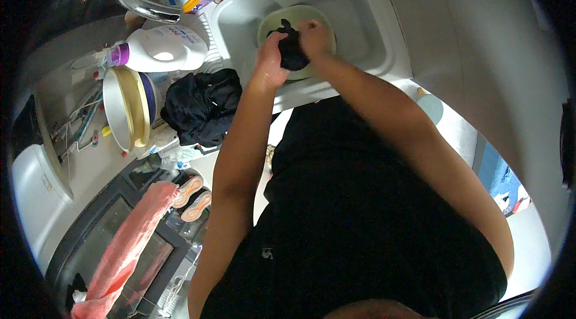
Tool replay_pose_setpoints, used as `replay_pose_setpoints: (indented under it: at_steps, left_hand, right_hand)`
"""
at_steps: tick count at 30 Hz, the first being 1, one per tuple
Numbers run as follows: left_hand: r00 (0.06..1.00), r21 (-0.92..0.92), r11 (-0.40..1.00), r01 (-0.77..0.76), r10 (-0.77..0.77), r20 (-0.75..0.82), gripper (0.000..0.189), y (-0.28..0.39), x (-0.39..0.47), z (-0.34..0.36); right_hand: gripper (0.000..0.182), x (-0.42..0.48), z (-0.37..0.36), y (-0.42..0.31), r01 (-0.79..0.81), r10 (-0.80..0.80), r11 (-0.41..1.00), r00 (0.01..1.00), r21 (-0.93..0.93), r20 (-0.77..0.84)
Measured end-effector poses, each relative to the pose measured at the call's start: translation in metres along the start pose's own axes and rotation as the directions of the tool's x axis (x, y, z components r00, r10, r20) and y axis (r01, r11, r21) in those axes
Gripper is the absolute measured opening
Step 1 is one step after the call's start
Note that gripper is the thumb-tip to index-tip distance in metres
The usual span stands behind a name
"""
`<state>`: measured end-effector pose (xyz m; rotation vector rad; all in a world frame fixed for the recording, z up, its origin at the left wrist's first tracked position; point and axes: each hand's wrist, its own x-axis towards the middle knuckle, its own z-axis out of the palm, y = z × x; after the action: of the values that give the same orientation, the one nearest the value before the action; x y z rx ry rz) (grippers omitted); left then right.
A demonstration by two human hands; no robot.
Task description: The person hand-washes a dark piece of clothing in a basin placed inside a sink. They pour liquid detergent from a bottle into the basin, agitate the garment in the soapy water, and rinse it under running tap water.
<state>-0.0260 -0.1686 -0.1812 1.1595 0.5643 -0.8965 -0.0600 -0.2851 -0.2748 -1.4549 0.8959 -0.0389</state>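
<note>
A bunched black cloth point(294, 51) is held over a pale green basin point(280, 16) that stands in the white sink point(353, 13). My left hand point(272, 59) grips the cloth from its left side, the thumb lying along it. On the other side my right hand point(315, 39) is closed against the same cloth; this hand is somewhat blurred. Both hands look wet. What lies in the bottom of the basin is mostly hidden by my hands and the cloth.
Left of the sink lie a heap of black clothing point(204, 105), stacked basins point(128, 109) and a white detergent bottle point(164, 49) with a purple cap. A chrome faucet point(150, 7) arches at upper left. A pink towel point(130, 247) hangs lower left. A wall point(463, 49) rises at right.
</note>
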Motion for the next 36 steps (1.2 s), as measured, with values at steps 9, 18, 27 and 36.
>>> replay_pose_setpoints:
  at_steps: [9,18,27,36]
  left_hand:
    - [0.927,0.745,0.577,-0.335,0.341,0.153,0.047,-0.009,-0.063,0.006]
    - [0.889,-0.560,0.766,0.316,-0.033,0.457,0.061,-0.023,-0.026,-0.027]
    - [0.822,0.335,0.769,-0.544,0.568,0.031,0.031,-0.077,0.065,0.000]
    - [0.185,0.361,-0.524,-0.771,0.358,0.915,0.063,-0.012,-0.004,-0.018]
  right_hand:
    - [0.060,0.003,-0.037,-0.029,-0.667,0.267,0.467,0.732,0.581,0.626]
    - [0.037,-0.009,-0.022,-0.066,-0.368,0.162,0.853,0.861,0.371,0.482]
    - [0.064,0.031,-0.037,0.008,-0.165,0.132,0.978,0.962,0.124,0.239]
    - [0.081,0.002,-0.064,-0.035,-0.792,0.307,0.569,0.456,0.223,0.836]
